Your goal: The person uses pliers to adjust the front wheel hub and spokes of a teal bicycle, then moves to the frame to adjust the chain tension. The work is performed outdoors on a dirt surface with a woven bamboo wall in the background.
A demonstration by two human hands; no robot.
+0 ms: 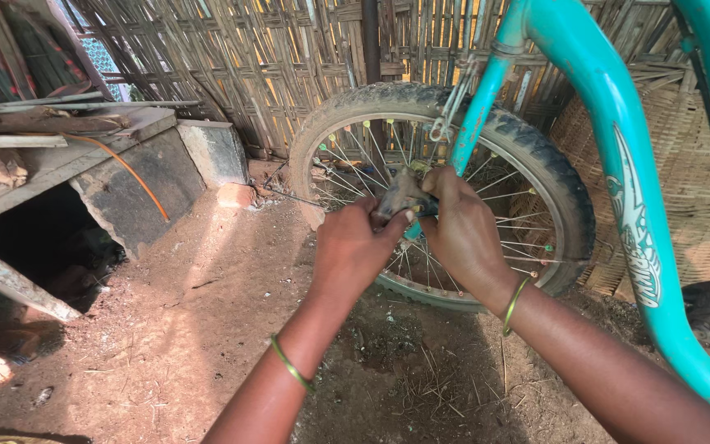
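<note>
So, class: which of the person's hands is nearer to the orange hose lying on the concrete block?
Left. The left hand grips the dark tool at the wheel hub, on the side toward the orange hose. The right hand holds the same spot from the far side, further away.

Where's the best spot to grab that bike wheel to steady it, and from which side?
Probably grip the tyre on its bare upper right arc, coming from above. Both hands, left hand and right hand, crowd the hub, and the teal fork crosses the top.

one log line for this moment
left hand: gripping dark part at wheel hub | right hand: same part | bike wheel: upright | ground: dirt
</note>
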